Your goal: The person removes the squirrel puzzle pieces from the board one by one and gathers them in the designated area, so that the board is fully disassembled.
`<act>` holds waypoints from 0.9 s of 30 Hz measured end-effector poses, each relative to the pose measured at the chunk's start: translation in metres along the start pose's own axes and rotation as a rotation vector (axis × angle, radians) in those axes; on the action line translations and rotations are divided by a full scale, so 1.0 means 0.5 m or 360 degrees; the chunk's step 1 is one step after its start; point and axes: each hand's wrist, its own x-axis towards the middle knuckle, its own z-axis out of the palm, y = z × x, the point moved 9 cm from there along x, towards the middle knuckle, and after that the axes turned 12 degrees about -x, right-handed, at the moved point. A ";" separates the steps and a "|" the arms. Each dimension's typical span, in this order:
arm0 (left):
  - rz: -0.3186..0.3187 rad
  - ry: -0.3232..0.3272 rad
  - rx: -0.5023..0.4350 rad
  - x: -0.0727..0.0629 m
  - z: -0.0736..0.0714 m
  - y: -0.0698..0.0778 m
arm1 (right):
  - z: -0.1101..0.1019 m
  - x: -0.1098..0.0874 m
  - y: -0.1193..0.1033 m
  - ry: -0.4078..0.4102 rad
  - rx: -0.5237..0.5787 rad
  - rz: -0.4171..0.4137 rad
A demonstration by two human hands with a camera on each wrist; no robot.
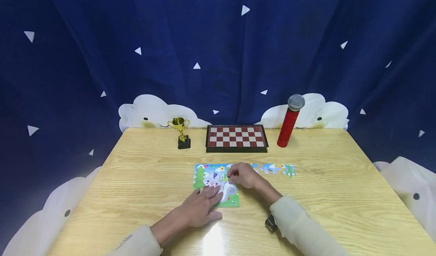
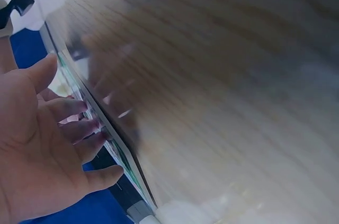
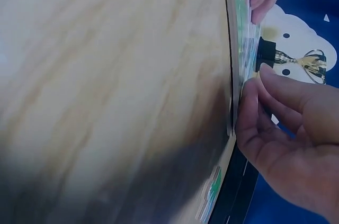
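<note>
A colourful jigsaw puzzle [image 1: 201,178] with a grey squirrel and green trees lies flat on the table. My left hand [image 1: 201,207] rests on its lower left part, fingers straight and spread; the left wrist view shows that palm [image 2: 42,144] from below. At the puzzle's right side is my right hand [image 1: 243,175], its fingers bent and fingertips at the picture. In the right wrist view the thumb and fingers of this hand [image 3: 296,134] come close together at the board's edge [image 3: 241,33]. Whether a piece is between them cannot be made out.
Loose puzzle pieces [image 1: 270,168] lie right of the puzzle, one [image 1: 288,170] farthest right and another partly behind the right hand. Behind stand a gold trophy cup [image 1: 183,133], a red-and-white checkered board [image 1: 236,138] and a red microphone [image 1: 289,121] on the wooden table [image 1: 136,172].
</note>
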 end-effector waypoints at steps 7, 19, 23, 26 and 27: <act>-0.0004 0.0011 0.0067 0.002 0.000 0.001 | 0.005 -0.003 -0.004 0.0019 0.0003 0.0038; -0.0011 -0.0006 0.0144 0.000 0.004 0.003 | -0.002 0.000 -0.005 0.0050 -0.0111 0.0094; -0.0013 -0.0010 0.0132 0.000 0.003 0.004 | -0.002 0.002 -0.004 0.0037 -0.0118 0.0096; -0.0021 -0.0018 0.0124 0.000 0.003 0.004 | -0.002 0.003 -0.002 -0.0005 -0.0040 0.0107; -0.0024 -0.0020 0.0125 -0.001 0.003 0.003 | -0.003 0.003 -0.002 -0.0020 -0.0009 0.0101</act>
